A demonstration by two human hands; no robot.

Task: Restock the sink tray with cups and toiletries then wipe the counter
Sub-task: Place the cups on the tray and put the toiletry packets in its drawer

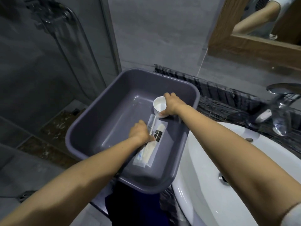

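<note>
A grey-purple plastic tray [91, 121] sits on the counter left of the sink. Inside it, my right hand [172, 105] grips a white cup [159, 106] that stands upright near the tray's right wall. My left hand [140, 131] holds clear-wrapped toiletry packets [151, 149], which lie flat on the tray's floor; one shows a black label and a pale toothbrush shape. The packets reach from just below the cup toward the tray's near wall.
A white sink basin [211, 160] lies to the right, with a chrome faucet [283, 101] behind it. A dark cloth [135, 207] hangs at the counter's front edge below the tray. A wood-framed mirror [254, 46] is above; glass shower wall [48, 62] at left.
</note>
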